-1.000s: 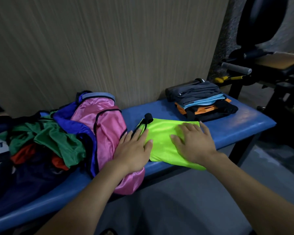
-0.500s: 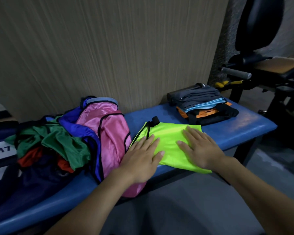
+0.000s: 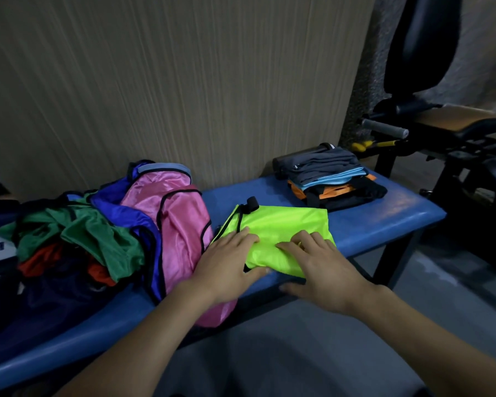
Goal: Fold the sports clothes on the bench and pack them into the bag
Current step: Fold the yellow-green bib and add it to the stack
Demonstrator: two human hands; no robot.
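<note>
1. The neon-green garment point(image 3: 281, 233) lies folded on the blue bench point(image 3: 384, 216), its near edge at the bench's front edge.
2. The left hand point(image 3: 226, 267) and the right hand point(image 3: 321, 270) grip this near edge, fingers curled on the fabric.
3. Bare bench shows between the garment and the folded stack point(image 3: 330, 179).
4. The pink garment point(image 3: 181, 224) lies just beside the left hand.

blue bench point(image 3: 384, 222) under clothes point(image 3: 284, 227)
</note>
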